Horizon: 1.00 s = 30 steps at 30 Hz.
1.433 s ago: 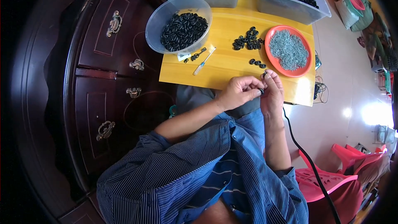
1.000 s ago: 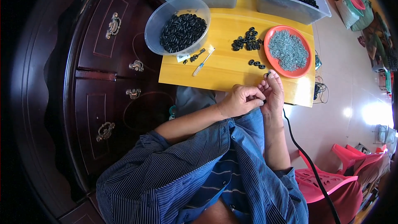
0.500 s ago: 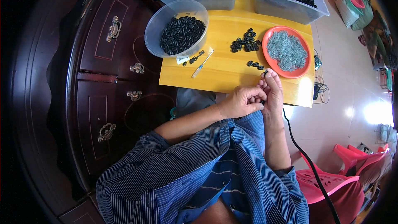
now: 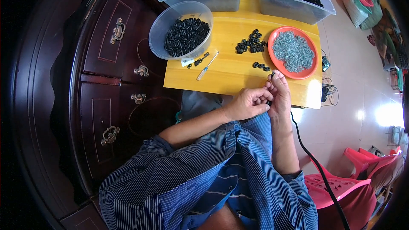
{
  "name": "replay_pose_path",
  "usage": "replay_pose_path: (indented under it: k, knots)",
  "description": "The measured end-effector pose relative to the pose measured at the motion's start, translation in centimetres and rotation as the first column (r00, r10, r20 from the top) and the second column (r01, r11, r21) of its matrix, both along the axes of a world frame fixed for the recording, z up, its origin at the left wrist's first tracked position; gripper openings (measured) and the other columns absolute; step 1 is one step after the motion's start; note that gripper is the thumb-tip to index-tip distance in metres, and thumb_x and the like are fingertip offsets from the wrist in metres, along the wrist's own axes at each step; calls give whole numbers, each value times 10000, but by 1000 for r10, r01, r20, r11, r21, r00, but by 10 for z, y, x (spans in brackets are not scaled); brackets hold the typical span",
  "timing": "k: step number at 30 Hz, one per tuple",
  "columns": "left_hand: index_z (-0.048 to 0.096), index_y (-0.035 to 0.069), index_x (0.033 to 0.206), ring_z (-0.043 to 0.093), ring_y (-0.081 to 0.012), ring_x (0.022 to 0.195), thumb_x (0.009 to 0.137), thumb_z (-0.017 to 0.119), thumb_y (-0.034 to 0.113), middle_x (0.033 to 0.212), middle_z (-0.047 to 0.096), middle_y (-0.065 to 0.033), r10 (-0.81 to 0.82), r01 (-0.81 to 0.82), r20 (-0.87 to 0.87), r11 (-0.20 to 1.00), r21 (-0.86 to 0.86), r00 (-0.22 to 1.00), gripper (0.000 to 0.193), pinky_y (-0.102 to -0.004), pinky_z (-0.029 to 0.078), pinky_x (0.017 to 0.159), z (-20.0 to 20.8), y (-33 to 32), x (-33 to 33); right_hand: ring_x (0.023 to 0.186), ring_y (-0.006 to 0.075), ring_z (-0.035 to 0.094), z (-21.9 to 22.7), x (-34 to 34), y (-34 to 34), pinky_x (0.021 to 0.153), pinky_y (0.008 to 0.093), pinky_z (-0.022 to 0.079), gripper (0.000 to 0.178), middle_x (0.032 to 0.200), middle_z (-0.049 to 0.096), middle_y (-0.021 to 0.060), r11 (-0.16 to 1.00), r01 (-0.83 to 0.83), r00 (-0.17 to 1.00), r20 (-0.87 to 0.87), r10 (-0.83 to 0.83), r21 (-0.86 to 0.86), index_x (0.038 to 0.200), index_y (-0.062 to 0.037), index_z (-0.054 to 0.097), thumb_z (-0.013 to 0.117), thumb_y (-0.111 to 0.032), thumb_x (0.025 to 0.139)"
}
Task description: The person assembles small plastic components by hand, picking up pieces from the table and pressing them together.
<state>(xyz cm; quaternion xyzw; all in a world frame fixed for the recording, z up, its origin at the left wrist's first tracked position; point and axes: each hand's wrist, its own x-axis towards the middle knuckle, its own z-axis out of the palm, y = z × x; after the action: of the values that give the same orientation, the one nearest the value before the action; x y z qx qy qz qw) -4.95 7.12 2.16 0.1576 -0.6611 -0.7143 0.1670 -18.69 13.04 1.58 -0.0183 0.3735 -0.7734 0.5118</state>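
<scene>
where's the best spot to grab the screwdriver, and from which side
Probably the handle, from the near edge of the table: the screwdriver lies flat with its thicker handle toward that edge, uncovered, while the thin shaft slants away to the right.

Black pieces (image 4: 254, 49), orange plate (image 4: 300, 76)

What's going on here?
Someone sits at a yellow table, working with both hands close together. The left hand pinches a small black piece, and the right hand has another small dark piece at its fingertips. Loose black links lie beside a red plate of metal bits. A screwdriver lies near the round tub.
</scene>
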Motion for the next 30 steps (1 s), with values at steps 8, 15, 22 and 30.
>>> replay_pose_path:
  k: [8,15,22,30]
  knots:
    - [625,-14,1108,523,-21,746,882,668,-32,845,540,37,52,-51,-19,997,57,998,230,-193,463,678,-13,1,0,745,85,598,4,5,0,672,197,518,147,928,647,20,1000,12,1000,-8,-12,10,1115,-68,634,637,-130,982]
    - [654,-13,1087,540,-31,738,870,693,-17,857,570,25,13,-13,-4,1000,13,1000,221,-199,470,668,-5,0,4,735,79,602,4,6,1,663,201,523,147,914,653,10,999,15,1000,5,-15,31,1118,-79,636,640,-141,985]
    - [675,27,979,576,-57,702,848,743,38,787,612,-1,154,-176,-86,896,-407,984,148,-248,483,632,-2,-1,5,734,79,605,4,7,1,678,213,536,133,902,651,4,1000,10,999,40,-10,-2,1106,-85,638,641,-132,982]
    - [627,13,951,569,-45,639,938,659,43,813,622,3,158,-158,11,987,1,987,46,-216,487,590,-10,-2,6,744,92,617,-9,4,1,681,236,537,137,929,656,20,1000,25,999,25,-25,-4,1115,-76,633,632,-118,985]
